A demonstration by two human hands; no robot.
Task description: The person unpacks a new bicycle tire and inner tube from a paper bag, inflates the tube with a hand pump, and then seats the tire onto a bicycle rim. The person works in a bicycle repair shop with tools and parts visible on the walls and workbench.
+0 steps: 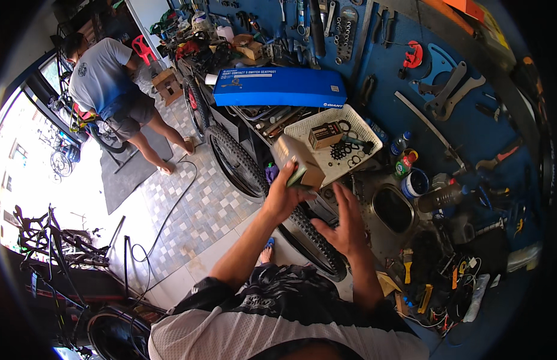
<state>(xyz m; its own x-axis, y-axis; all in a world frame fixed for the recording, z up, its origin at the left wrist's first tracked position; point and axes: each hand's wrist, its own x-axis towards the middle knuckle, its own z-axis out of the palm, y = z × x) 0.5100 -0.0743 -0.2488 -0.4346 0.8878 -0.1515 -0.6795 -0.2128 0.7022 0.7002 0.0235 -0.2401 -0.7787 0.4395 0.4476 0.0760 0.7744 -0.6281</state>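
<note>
Left hand [282, 195] clamped round small tan cardboard box [296, 159] over bench [374, 237] edge; right hand [344, 225] open, empty; could slip onto knobbly black tyre [308, 231].

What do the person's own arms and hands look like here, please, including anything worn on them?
Both forearms are bare, with no gloves, watch or rings that can be made out on the left hand or the right hand. The shirt is short-sleeved mesh, white with black patterned shoulders.

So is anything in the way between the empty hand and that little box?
No, nothing visible. The left hand holds the small cardboard box up over the bike tyre. The right hand is open just beside it, with only air between them.
</note>
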